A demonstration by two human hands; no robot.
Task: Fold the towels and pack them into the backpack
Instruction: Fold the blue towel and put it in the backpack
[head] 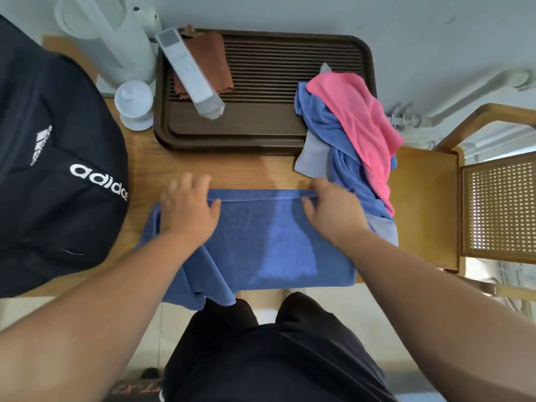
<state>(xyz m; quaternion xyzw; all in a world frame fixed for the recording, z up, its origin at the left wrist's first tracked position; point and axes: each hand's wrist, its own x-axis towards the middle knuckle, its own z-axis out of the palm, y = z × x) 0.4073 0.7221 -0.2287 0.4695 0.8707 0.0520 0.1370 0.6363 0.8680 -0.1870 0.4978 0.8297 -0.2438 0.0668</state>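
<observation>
A blue towel (261, 239) lies spread on the wooden table (232, 169), its near left part hanging over the front edge. My left hand (188, 207) rests on its far left corner with fingers spread, slightly blurred. My right hand (330, 207) holds the towel's far edge near the right corner. A black backpack (58, 158) with white lettering stands at the left of the table. A heap of a pink towel (356, 117), another blue towel (345, 158) and a pale grey cloth (313, 158) lies at the right.
A dark brown slatted tray (275, 59) sits at the back with a brown cloth (211, 62) and a long white wrapped item (188, 74) on it. A white kettle (116, 36) and a small white lidded cup (135, 104) stand back left. A wooden cane chair (493, 204) is on the right.
</observation>
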